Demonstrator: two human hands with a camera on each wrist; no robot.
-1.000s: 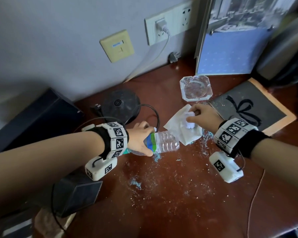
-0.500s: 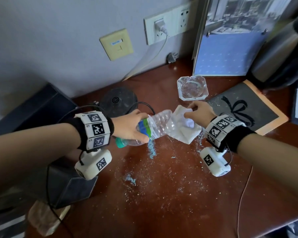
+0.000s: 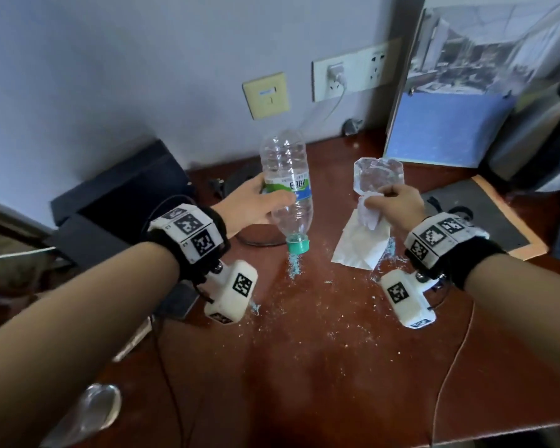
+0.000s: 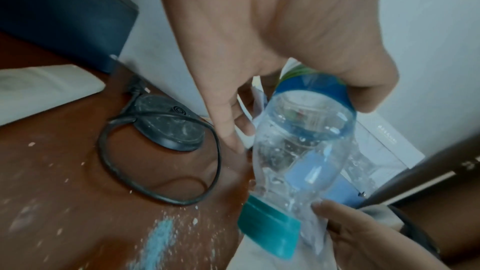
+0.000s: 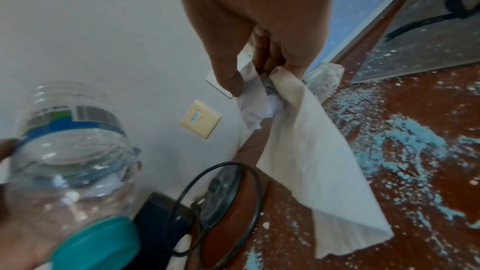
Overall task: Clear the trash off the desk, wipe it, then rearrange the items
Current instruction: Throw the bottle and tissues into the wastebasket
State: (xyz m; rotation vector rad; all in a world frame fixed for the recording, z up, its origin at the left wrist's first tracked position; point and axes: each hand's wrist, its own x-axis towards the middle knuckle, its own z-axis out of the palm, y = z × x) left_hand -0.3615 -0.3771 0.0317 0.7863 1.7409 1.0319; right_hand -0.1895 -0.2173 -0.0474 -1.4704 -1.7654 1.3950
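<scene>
My left hand (image 3: 256,205) grips a clear, empty plastic bottle (image 3: 286,176) round its green and blue label. It holds the bottle above the desk, almost upside down, teal cap (image 3: 298,246) lowest. My right hand (image 3: 398,205) pinches a crumpled wad of paper (image 3: 367,216) together with a white tissue (image 3: 362,250) that hangs down to the desk. Blue and white crumbs (image 3: 293,268) lie scattered over the brown desktop (image 3: 320,367). The wrist views show the bottle (image 4: 303,141) and the hanging tissue (image 5: 319,161) close up.
A glass ashtray (image 3: 379,174) sits just beyond my right hand. A black round base with a looped cord (image 4: 168,124) lies behind the bottle. A blue folder (image 3: 446,130) leans on the wall; a dark board (image 3: 485,215) lies right, a black box (image 3: 120,189) left.
My left hand has lifted the bottle off the desk and tipped it cap down. My right hand has raised the wad and tissue, which lay flat before.
</scene>
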